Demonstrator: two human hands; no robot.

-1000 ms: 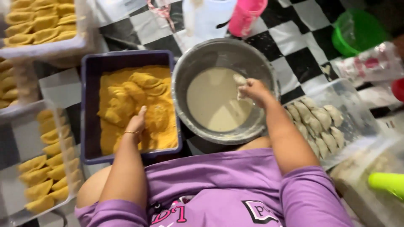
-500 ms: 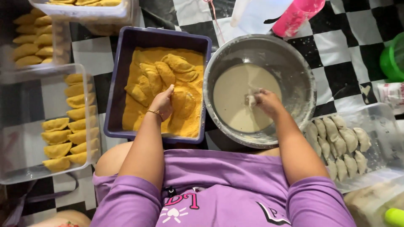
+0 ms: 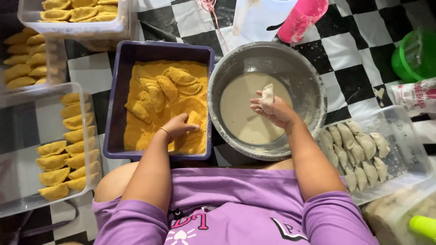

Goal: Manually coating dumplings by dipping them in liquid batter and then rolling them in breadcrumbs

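My right hand (image 3: 272,109) holds a pale raw pastry (image 3: 268,96) just above the beige batter in a round metal bowl (image 3: 309,81). My left hand (image 3: 179,127) presses a crumb-covered pastry (image 3: 194,119) into the orange breadcrumbs of a purple rectangular tray (image 3: 117,90), its fingers curled around the piece. Several more coated pastries (image 3: 163,86) lie in the crumbs beyond that hand.
A clear box of uncoated pastries (image 3: 359,149) sits at my right. Clear trays of coated pastries (image 3: 59,149) stand at the left and top left (image 3: 77,13). A pink cup (image 3: 302,18), a white container (image 3: 259,16) and a green tub (image 3: 415,54) stand on the checkered floor.
My right hand has lifted the pastry up out of the batter. My left hand has shifted toward the tray's near right corner and closed on a coated piece.
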